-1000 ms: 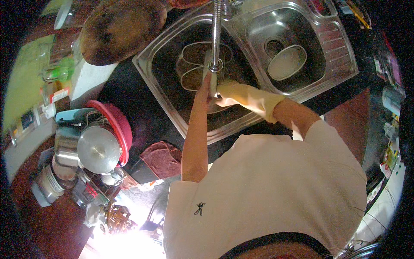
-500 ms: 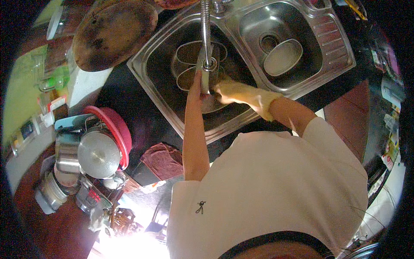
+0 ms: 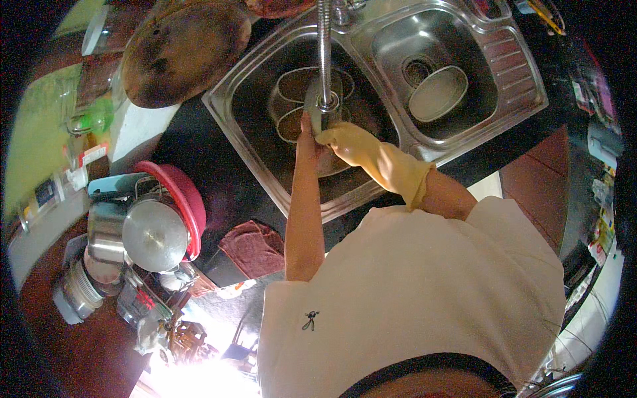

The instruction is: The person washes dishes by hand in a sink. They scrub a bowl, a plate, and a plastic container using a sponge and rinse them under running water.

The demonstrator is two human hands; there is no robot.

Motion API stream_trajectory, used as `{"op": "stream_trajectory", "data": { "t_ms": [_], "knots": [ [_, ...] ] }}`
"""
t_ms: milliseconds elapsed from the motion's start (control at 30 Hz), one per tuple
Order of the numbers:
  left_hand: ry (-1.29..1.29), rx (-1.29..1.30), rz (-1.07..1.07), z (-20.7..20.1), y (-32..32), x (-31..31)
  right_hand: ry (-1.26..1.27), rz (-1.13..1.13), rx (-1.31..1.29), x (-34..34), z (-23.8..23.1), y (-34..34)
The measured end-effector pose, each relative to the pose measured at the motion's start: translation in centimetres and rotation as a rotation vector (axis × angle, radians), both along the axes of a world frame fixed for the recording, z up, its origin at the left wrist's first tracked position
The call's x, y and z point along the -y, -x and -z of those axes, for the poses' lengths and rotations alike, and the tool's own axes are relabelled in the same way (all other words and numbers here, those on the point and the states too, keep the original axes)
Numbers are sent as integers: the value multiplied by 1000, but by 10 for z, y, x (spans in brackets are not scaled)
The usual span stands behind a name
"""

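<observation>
In the left basin my bare left hand (image 3: 307, 138) is closed on the edge of a pale, narrow dish (image 3: 313, 99), tilted up directly below the faucet head (image 3: 327, 101). My right hand (image 3: 340, 139) wears a loose yellow rubber glove and presses in against the lower part of that dish, beside my left hand. Its fingers are curled, and anything inside them is hidden. Beneath and beyond the hands, oval metal-rimmed dishes (image 3: 297, 85) lie in the left sink basin (image 3: 255, 149). The held dish is partly covered by the faucet and my hands.
Another oval dish (image 3: 438, 94) rests in the right basin by the drain (image 3: 417, 69). A large browned round board (image 3: 186, 53) stands beyond the sink's left corner. A red basin (image 3: 189, 205), metal pots (image 3: 154, 232) and a dark red cloth (image 3: 252, 249) are at left.
My gloved right hand has moved slightly up and left, closer to my left hand, and is less blurred. The whole view has shifted a little.
</observation>
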State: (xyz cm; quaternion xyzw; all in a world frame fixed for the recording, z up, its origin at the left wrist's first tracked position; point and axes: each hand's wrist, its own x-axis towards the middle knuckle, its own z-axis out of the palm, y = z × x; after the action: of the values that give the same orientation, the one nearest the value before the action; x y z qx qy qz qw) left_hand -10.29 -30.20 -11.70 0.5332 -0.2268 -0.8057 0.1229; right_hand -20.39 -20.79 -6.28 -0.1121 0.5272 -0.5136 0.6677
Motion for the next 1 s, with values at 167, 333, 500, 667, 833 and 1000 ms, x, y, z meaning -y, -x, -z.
{"op": "stream_trajectory", "data": {
  "t_ms": [167,333,500,667,833,1000],
  "knots": [
    [126,99,72,22,3,3,126,-869,-1185,-5,12,14],
    [114,249,123,44,-15,14,180,-555,-1621,11,54,-6],
    [102,137,53,33,-3,3,-33,-968,-1162,15,3,4],
    [115,139,141,27,-33,22,81,-253,-116,23,-7,-7],
    [224,397,312,-31,11,4,238,-671,-1398,-11,95,19],
    [201,430,236,4,-14,19,141,-505,-1199,32,123,16]
  ]
}}
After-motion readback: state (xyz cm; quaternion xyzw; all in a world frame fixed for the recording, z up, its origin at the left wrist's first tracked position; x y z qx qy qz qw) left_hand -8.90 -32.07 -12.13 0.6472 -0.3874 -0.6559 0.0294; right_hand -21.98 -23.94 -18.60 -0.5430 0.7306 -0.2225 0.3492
